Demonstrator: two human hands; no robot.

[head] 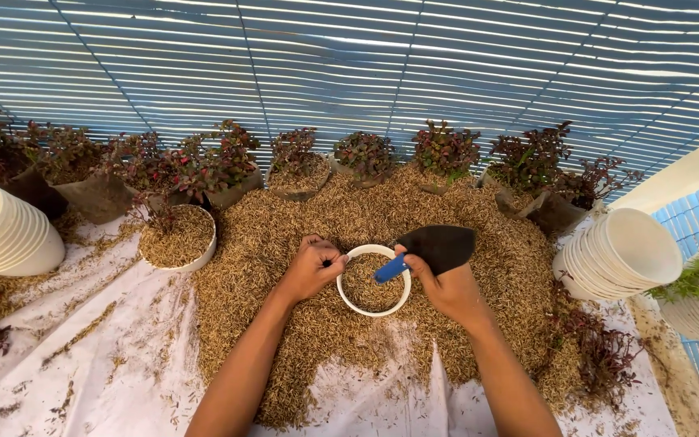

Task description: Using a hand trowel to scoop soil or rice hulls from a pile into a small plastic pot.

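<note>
Both my forearms come up from the bottom edge and angle in toward each other, bare to the elbows. My left hand (311, 267) is curled up tight, knuckles up, fingers tucked under and pinching at something on its inner side. My right hand (438, 279) is closed in a grip too, thumb on top, wrist bent slightly inward. Hands sit near each other, not touching.

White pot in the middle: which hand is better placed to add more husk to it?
The right hand, probably: it already holds the trowel over the white pot, with husk heaped alongside. The left hand is gripping the rim.
</note>
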